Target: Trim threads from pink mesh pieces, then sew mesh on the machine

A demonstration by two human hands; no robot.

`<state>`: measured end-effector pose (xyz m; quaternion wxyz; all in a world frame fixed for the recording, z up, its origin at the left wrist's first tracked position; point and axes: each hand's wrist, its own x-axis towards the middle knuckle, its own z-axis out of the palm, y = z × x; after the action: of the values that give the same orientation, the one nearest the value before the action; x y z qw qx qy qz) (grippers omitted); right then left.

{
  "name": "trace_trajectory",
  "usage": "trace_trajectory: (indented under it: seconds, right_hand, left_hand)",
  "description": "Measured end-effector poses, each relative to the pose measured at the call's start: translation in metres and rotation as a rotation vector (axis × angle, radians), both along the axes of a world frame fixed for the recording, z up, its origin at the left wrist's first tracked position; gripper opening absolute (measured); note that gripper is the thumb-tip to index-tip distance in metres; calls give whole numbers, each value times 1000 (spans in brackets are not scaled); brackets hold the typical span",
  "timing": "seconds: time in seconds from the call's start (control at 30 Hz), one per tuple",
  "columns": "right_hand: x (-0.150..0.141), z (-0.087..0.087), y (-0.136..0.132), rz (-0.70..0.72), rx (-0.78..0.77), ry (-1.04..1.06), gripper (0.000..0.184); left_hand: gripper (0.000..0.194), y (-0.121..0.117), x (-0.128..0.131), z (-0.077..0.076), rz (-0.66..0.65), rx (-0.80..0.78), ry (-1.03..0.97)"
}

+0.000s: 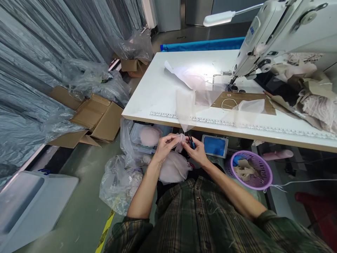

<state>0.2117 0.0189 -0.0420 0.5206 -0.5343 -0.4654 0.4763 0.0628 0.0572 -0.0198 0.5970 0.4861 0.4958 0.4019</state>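
Left hand (166,143) and right hand (197,151) are close together, 2 sets of fingertips pinched on a gathered bit of sheer fabric (180,139), just off the front edge of the white table (147,88). Dark snips (192,141) also sit in the right hand, tips up beside the cloth — a small turn of the wrist could nick it. Just above, a pale sheer piece (185,105) droops over the table edge; it seems to join the held bit, though the cloth is too fine to be sure. If so, a tug could drag it down, or snag it near the sewing machine (247,49). Below, the pale bundle (173,168) at the lap could slide floorward — shifting knees would do it.
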Motion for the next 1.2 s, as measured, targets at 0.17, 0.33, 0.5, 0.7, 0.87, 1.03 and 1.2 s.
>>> trace_trajectory:
  seconds: [0.17, 0.33, 0.5, 0.7, 0.87, 1.03, 1.2]
  right_hand:
    - [16, 20, -26, 128, -81, 28, 31]
    - [23, 37, -33, 183, -68, -29, 25]
    - [29, 39, -34, 163, 1, -142, 24]
    - [41, 33, -25, 376, -66, -230, 44]
    - [39, 30, -12, 396, -98, -295, 54]
    - [31, 33, -1, 441, -46, -339, 52]
    - [28, 32, 3, 396, -30, -383, 50]
  left_hand:
    - [40, -6, -14, 3, 129, 178, 171]
    - [45, 2, -7, 8, -348, 290, 52]
    - [32, 1, 6, 9, -414, 202, -18]
    - [28, -11, -1, 12, -250, 55, 45]
    - [28, -16, -7, 16, -202, 39, 83]
    - [27, -15, -7, 16, -201, 44, 63]
    - [27, -15, -8, 16, -186, 41, 69]
